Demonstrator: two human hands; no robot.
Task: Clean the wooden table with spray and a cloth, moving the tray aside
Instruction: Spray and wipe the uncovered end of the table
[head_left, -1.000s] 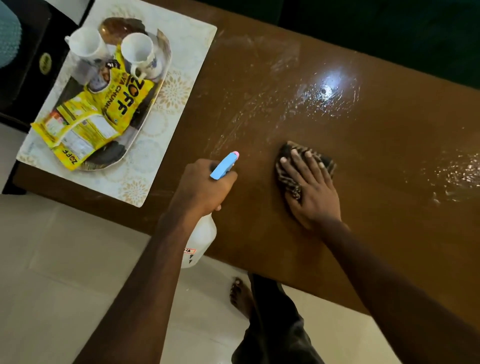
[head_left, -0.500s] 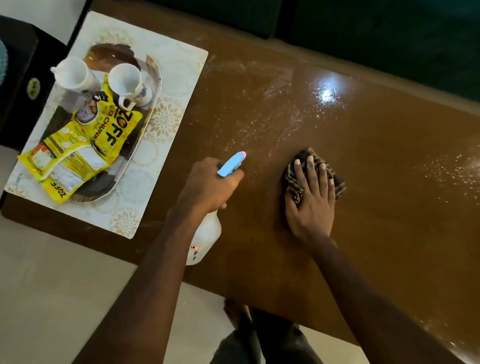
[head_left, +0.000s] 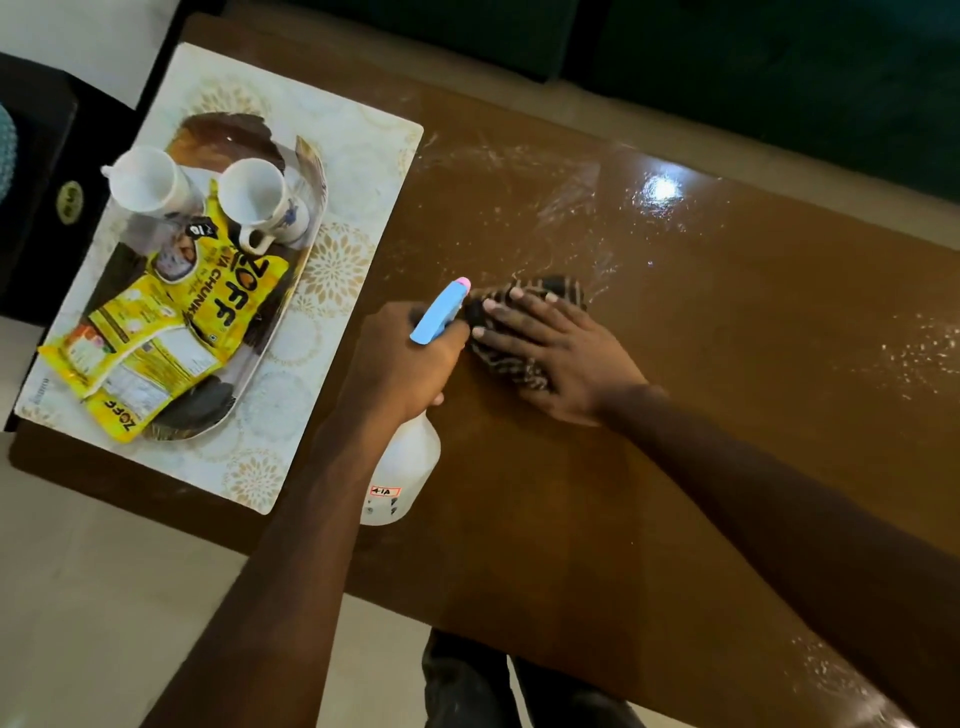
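My left hand (head_left: 402, 358) grips a white spray bottle (head_left: 402, 467) with a blue trigger head (head_left: 441, 310), held above the brown wooden table (head_left: 727, 364). Right beside it my right hand (head_left: 558, 353) presses flat on a dark striped cloth (head_left: 519, 364), fingers spread and pointing left toward the nozzle. Wet streaks and droplets glisten on the table around and beyond the cloth. The tray (head_left: 306, 171) sits at the table's left end on a pale patterned placemat (head_left: 358, 140).
In the tray stand two white mugs (head_left: 145, 182) (head_left: 257, 200) and yellow snack packets (head_left: 171, 332). A dark sofa (head_left: 779, 67) runs along the far side. Pale floor tiles (head_left: 104, 597) lie below the near edge, with my legs at bottom centre.
My right hand slid the cloth leftward across the table until it came up against the spray nozzle. The left hand kept its grip on the bottle.
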